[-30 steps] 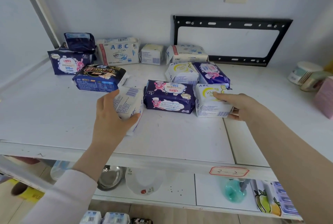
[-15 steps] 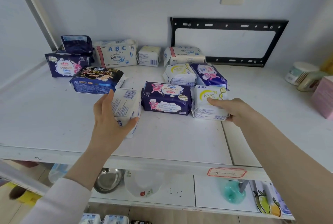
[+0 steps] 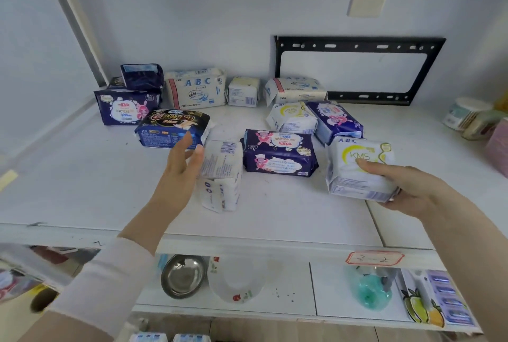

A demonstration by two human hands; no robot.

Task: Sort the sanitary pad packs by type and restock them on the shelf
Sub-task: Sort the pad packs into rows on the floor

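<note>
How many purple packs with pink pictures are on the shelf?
3 purple packs: one at the back left, one in the middle, one behind it to the right. The dark pouch on the left one shows no picture.

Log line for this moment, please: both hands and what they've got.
phase: sorting | left hand: open, beside white barcode pack | right hand: grips yellow-green KMS pack | shelf: types mixed

White shelf (image 3: 82, 182) w/ pad packs (image 3: 279, 153) scattered mid & back, small tubs (image 3: 464, 113) far R
</note>
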